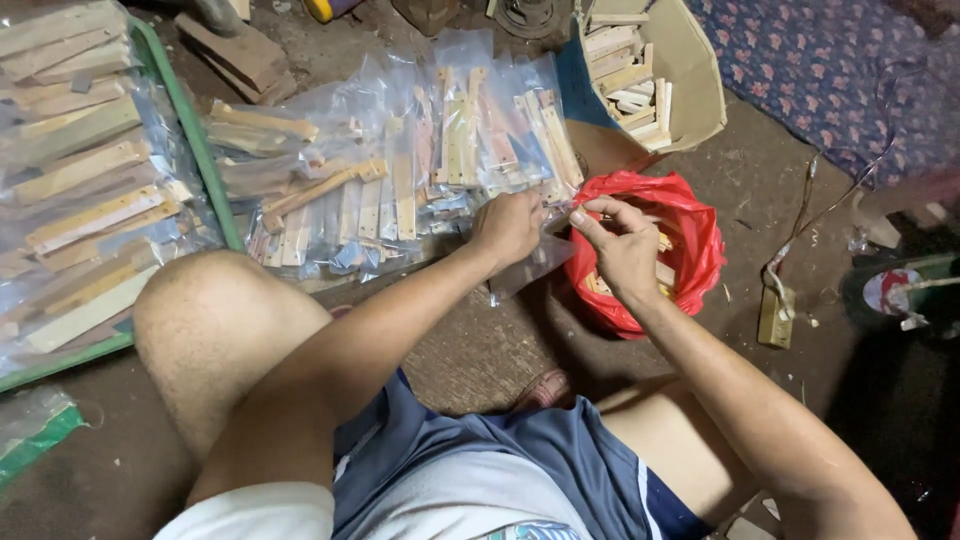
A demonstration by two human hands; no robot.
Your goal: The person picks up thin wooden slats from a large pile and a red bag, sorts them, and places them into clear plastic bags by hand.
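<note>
My left hand (508, 226) is closed on a clear plastic bag (530, 268) that hangs below it. My right hand (620, 245) pinches the bag's top edge with thumb and fingers, just to the right of the left hand. Behind my right hand lies a red plastic bag (690, 240) holding small wooden pieces. A heap of clear bags packed with wooden sticks (400, 170) lies on the floor just beyond my left hand.
A green-rimmed tray (200, 150) of bagged wooden strips sits at the left. A cardboard box (690, 70) with wooden pieces stands at the back right. A power strip with cable (777, 315) lies at the right. My bare knee (215, 320) is raised at the left.
</note>
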